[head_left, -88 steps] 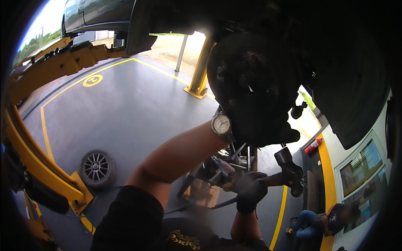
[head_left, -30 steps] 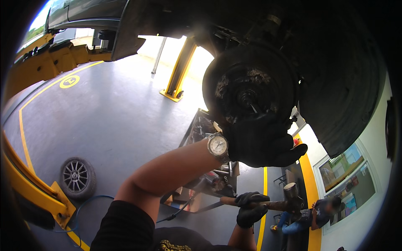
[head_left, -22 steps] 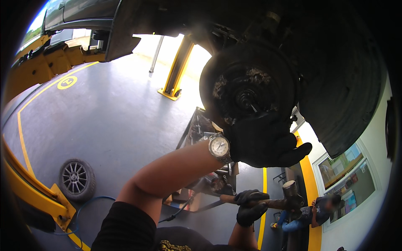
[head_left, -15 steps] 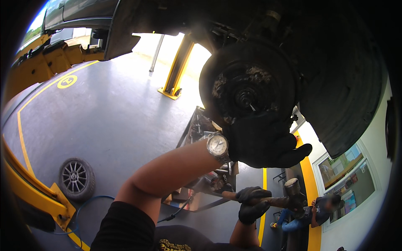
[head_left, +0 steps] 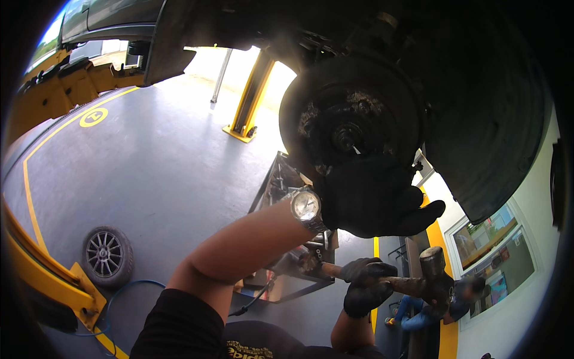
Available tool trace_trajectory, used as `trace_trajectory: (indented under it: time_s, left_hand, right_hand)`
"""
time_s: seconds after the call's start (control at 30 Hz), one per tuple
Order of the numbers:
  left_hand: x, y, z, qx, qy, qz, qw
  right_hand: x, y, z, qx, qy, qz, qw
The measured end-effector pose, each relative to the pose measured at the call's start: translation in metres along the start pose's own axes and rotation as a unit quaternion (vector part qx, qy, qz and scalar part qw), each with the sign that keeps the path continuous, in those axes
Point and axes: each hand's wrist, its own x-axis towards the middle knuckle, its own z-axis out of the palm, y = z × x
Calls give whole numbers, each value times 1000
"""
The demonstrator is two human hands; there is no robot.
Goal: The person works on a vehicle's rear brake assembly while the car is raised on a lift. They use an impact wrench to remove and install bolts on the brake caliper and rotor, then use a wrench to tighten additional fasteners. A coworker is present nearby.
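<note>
My left hand (head_left: 371, 197), in a black glove, is raised against the lower part of a dark, rusty brake disc and wheel hub (head_left: 345, 136). Its fingers are curled round a thin tool with a bright metal tip (head_left: 357, 150), which points at the hub centre; the rest of the tool is hidden in the glove. Lower down, my right hand (head_left: 366, 287), also gloved, grips the wooden handle of a hammer (head_left: 438, 281). The heavy hammer head is to the right of that hand, below and apart from the left hand.
A dark wheel-arch liner (head_left: 487, 137) hangs to the right of the disc. Behind my left forearm stands a tool cart (head_left: 272, 185). A wheel (head_left: 107, 256) lies on the floor beside a yellow lift arm (head_left: 48, 269). A person (head_left: 418, 314) sits by the right wall.
My right hand and the hammer have shifted to the right and slightly up. My left hand stays at the hub, with the tool tip in nearly the same place.
</note>
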Motion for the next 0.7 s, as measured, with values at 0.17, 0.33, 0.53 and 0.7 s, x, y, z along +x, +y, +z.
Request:
trace_trajectory:
  time_s: [0.17, 0.33, 0.53, 0.7]
  left_hand:
    - [0, 0, 2, -20, 30, -30, 999]
    - [0, -1, -3, -12, 65, -37, 997]
    - [-2, -2, -4, -46, 49, -50, 996]
    - [-2, 1, 1, -162, -26, -162, 973]
  right_hand:
    - [6, -10, -10, -57, -24, -28, 998]
    - [-2, 1, -12, -155, 44, -170, 972]
    - [0, -4, 1, 131, -5, -29, 991]
    - [4, -19, 16, -16, -10, -49, 999]
